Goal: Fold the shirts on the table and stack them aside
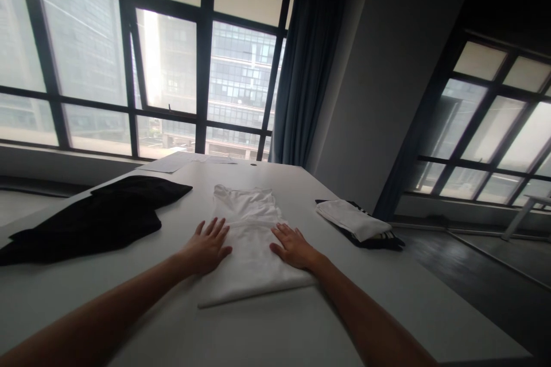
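From the head view, a folded white garment (252, 246) lies flat in the middle of the white counter (387, 298), running from near the person out toward twelve o'clock. The left hand (208, 248) rests palm-down with fingers spread on its nine o'clock edge, and the right hand (294, 246) does the same on the three o'clock edge; both are flat and released, grasping nothing. The cloth looks light, soft and limp, likely to slide on the smooth top, and best pinched at the side folds or near corners. At ten o'clock a black garment (94, 218) lies spread near the counter's left edge; at two o'clock a small folded stack (357, 222) sits close to the right edge. Bare counter lies between them and near the person.
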`<state>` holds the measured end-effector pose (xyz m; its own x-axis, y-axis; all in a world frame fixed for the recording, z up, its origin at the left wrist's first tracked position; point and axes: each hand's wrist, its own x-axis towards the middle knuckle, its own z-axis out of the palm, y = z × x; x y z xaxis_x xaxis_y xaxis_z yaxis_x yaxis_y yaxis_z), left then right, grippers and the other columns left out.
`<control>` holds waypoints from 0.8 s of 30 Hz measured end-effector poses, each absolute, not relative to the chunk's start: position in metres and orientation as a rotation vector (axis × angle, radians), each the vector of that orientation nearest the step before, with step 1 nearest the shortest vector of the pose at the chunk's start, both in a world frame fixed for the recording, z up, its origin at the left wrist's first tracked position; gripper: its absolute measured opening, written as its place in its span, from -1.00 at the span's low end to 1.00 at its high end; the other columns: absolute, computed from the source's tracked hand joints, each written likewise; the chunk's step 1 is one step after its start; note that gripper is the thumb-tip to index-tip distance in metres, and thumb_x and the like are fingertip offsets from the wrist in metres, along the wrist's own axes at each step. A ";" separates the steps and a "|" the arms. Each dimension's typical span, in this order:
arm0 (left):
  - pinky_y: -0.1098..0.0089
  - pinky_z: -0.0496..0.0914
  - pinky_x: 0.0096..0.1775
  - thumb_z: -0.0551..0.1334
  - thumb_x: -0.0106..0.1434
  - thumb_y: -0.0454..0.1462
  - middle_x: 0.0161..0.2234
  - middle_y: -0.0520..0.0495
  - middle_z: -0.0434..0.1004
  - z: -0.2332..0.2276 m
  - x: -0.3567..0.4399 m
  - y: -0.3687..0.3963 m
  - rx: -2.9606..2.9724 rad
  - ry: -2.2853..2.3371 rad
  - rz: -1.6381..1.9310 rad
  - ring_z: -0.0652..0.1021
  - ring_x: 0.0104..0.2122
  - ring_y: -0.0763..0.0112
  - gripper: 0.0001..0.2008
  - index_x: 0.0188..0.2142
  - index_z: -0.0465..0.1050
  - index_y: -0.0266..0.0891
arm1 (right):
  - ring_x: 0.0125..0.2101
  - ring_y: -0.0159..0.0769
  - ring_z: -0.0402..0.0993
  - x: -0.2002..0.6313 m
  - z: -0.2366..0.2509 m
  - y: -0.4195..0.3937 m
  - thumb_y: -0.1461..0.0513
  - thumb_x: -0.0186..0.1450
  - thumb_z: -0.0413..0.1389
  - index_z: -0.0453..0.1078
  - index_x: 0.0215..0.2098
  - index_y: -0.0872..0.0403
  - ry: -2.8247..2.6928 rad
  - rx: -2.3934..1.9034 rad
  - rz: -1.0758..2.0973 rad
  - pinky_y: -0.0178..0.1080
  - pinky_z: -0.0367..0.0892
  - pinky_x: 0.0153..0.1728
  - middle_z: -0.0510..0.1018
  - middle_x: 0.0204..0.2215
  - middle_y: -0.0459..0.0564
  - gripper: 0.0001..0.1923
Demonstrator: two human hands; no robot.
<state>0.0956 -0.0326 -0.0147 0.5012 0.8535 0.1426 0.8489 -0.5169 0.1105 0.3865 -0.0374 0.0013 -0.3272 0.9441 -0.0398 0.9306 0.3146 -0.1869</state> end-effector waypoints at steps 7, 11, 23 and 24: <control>-0.04 -0.13 0.29 -0.17 0.38 0.13 0.40 -0.11 -0.16 -0.017 0.123 -0.061 2.762 1.013 0.276 -0.10 0.37 0.09 -0.33 0.38 -0.09 -0.05 | 0.38 -0.14 -0.25 0.368 -0.001 -0.043 -0.10 0.41 -0.24 -0.02 0.39 0.04 -2.568 -1.578 0.241 0.03 -0.30 0.32 -0.08 0.39 0.07 -0.31; -0.05 -0.19 0.30 -0.21 0.37 0.15 0.40 -0.13 -0.23 -0.012 0.122 -0.064 2.723 1.003 0.135 -0.16 0.37 0.09 -0.29 0.39 -0.14 -0.09 | 0.38 -0.14 -0.30 0.366 -0.001 -0.048 -0.10 0.42 -0.26 -0.08 0.40 0.07 -2.602 -1.611 0.355 0.00 -0.32 0.32 -0.16 0.40 0.07 -0.30; 0.01 -0.08 0.29 -0.08 0.32 0.19 0.38 -0.15 -0.05 -0.008 0.095 -0.026 2.678 1.194 0.303 0.01 0.36 0.03 -0.26 0.35 0.04 -0.11 | 0.36 -0.11 -0.18 0.361 0.004 -0.045 -0.08 0.40 -0.18 -0.01 0.38 0.08 -2.544 -1.576 0.269 -0.02 -0.26 0.32 -0.04 0.39 0.08 -0.31; 0.00 -0.13 0.29 -0.11 0.31 0.21 0.39 -0.14 -0.11 -0.010 0.095 -0.023 2.668 1.226 0.242 -0.05 0.37 0.03 -0.24 0.36 0.01 -0.12 | 0.37 -0.13 -0.25 0.362 0.002 -0.044 -0.09 0.41 -0.21 -0.05 0.40 0.08 -2.571 -1.603 0.324 -0.02 -0.30 0.32 -0.10 0.40 0.06 -0.29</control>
<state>0.0952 -0.0226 -0.0104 0.6437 0.7624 0.0665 0.7306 -0.6381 0.2431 0.3616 -0.0435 0.0025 -0.4432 0.8959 -0.0319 0.8757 0.4250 -0.2291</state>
